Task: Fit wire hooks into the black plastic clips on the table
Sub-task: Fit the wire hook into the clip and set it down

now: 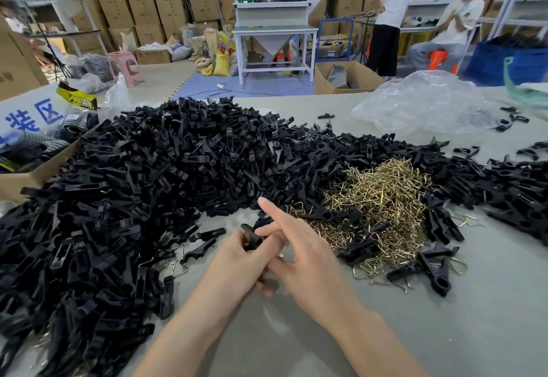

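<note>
left hand [237, 261] clamped on clip [250, 239] beside hook pile [385, 199], steadying for insertion | right hand [299, 249] index straight, grip unclear

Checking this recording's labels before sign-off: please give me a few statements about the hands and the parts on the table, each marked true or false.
1. The left hand grips a black clip. True.
2. The pile of wire hooks lies to the left of both hands. False: it lies to their right, among the heap of black clips.
3. The right hand has its index finger stretched out straight. True.
4. The wire hooks are coated black. False: they are brass-coloured.
5. A crumpled clear plastic bag lies at the far right of the table. True.
</note>
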